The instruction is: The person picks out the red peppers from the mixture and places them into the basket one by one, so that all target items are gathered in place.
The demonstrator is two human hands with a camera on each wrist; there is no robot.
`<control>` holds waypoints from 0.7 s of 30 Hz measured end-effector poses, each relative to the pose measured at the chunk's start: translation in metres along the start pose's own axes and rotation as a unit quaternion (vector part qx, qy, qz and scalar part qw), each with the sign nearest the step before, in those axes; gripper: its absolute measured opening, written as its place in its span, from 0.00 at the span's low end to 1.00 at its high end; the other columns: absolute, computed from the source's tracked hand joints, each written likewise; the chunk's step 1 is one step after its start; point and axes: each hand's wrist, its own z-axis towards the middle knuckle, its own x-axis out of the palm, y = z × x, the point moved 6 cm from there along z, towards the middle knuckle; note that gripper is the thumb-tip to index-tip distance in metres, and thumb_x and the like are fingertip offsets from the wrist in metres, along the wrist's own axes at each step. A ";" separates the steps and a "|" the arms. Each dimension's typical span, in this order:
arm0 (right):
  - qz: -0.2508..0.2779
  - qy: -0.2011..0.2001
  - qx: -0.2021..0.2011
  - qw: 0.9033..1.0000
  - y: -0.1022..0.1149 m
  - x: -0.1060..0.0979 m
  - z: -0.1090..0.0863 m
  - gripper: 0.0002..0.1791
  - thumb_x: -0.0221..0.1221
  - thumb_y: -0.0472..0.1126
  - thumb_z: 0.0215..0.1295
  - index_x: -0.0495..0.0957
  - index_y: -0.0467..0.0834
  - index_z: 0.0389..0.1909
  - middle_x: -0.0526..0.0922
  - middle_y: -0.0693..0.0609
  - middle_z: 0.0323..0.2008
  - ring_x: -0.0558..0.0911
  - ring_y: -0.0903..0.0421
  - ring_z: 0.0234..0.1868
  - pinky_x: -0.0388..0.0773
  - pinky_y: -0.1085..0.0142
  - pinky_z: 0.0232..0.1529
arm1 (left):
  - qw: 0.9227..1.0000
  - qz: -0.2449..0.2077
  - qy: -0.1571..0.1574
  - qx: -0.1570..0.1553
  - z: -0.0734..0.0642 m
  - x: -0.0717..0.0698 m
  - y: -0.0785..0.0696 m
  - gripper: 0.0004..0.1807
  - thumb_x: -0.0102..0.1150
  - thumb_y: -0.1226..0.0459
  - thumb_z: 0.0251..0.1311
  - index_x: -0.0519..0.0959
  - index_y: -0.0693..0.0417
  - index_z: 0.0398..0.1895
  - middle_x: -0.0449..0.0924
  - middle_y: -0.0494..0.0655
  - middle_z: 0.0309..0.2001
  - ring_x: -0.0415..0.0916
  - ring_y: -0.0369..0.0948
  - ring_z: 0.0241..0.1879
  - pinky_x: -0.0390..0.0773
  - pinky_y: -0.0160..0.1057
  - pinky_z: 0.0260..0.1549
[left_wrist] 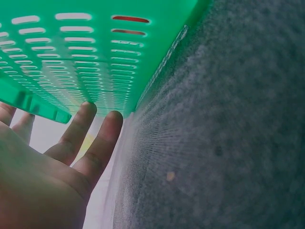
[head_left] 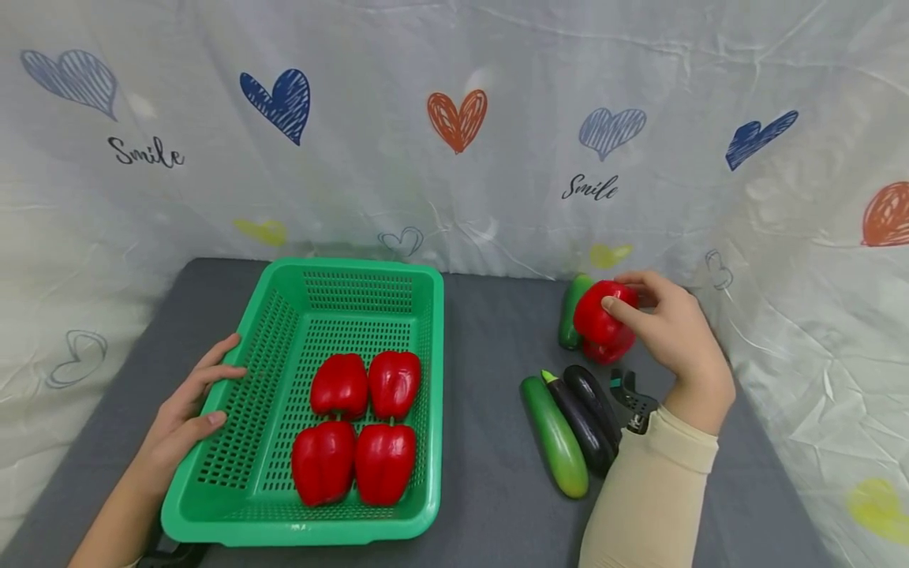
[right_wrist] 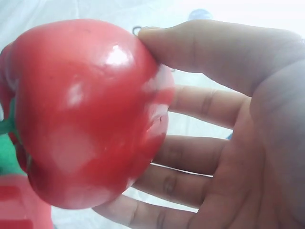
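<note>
My right hand (head_left: 671,327) grips a red bell pepper (head_left: 596,312), thumb on one side and fingers on the other. In the right wrist view the pepper (right_wrist: 90,114) fills the left half, its green stem pointing left. Just below it in the head view is another red bell pepper (head_left: 609,347), beside a green zucchini (head_left: 570,315) that is partly hidden. At the left rim of a green plastic basket (head_left: 348,532) is my left hand (head_left: 181,418), fingertips and thumb over the edge. In the left wrist view two straight fingers (left_wrist: 102,143) reach along the basket's outer wall.
Several red bell peppers (head_left: 383,465) lie in the basket's right part. Between basket and right forearm, another zucchini (head_left: 557,438) lies beside two dark eggplants (head_left: 582,422). Behind the grey tabletop (head_left: 490,473) hangs a white cloth (head_left: 511,213) printed with hearts.
</note>
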 end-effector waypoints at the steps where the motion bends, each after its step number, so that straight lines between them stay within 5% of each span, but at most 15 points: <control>1: 0.001 -0.003 -0.004 1.000 0.002 0.000 0.000 0.31 0.61 0.62 0.79 0.78 0.45 0.70 0.82 0.40 0.64 0.79 0.36 0.64 0.77 0.38 0.58 | 1.000 -0.001 0.000 0.000 0.000 0.000 0.000 0.30 0.39 0.87 0.62 0.69 0.79 0.69 0.51 0.57 0.87 0.44 0.43 0.87 0.50 0.31 0.74; 21: 0.026 -0.040 -0.050 0.998 0.034 0.008 0.006 0.30 0.62 0.62 0.78 0.79 0.49 0.71 0.85 0.45 0.60 0.86 0.40 0.55 0.81 0.41 0.56 | 1.000 0.004 -0.001 0.000 0.000 0.000 0.000 0.30 0.40 0.87 0.61 0.69 0.79 0.69 0.51 0.58 0.87 0.44 0.44 0.87 0.51 0.31 0.74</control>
